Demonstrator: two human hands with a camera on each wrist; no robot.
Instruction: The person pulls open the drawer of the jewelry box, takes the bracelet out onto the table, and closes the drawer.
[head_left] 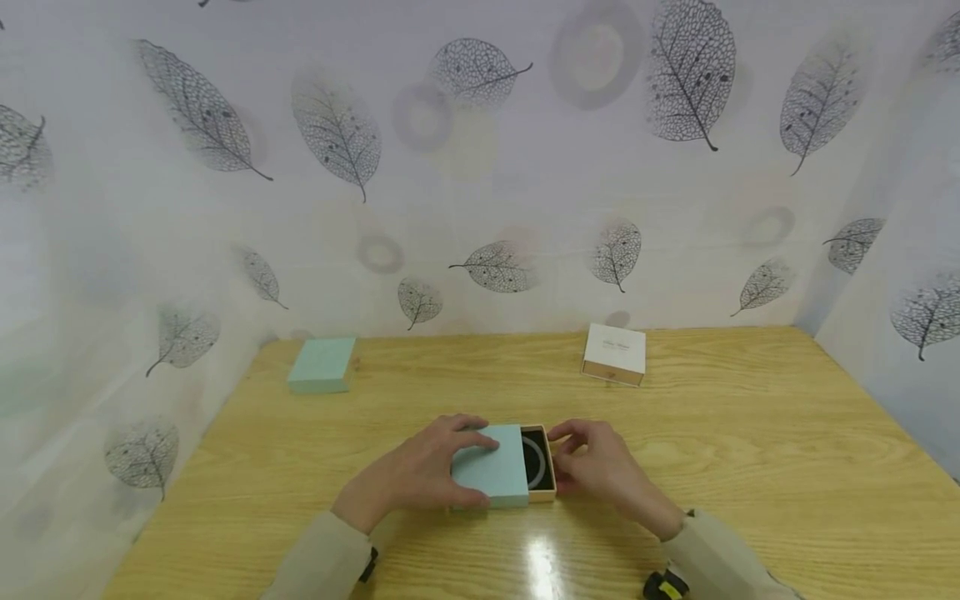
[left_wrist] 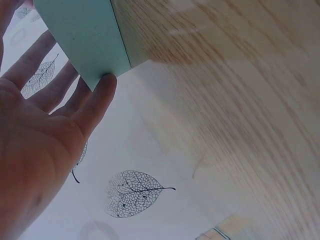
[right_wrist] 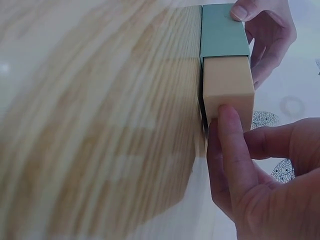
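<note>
A mint-green box sleeve (head_left: 491, 471) lies on the table with its tan drawer (head_left: 542, 495) partly out to the right. Inside the drawer, a pale round bangle (head_left: 536, 463) rests on black lining, its left part hidden under the sleeve. My left hand (head_left: 420, 471) grips the sleeve, thumb on the near side and fingers over the top and far side. In the left wrist view, the thumb tip meets the sleeve's (left_wrist: 87, 37) lower corner. My right hand (head_left: 603, 467) touches the drawer's outer end with its fingertips; the right wrist view shows one straight digit against that end face (right_wrist: 227, 100).
Toward the back left of the wooden table (head_left: 712, 417) sits another mint-green box (head_left: 321, 367). A white box (head_left: 615, 350) with a tan front stands at the back right. A leaf-patterned curtain (head_left: 487, 192) hangs behind and along the sides.
</note>
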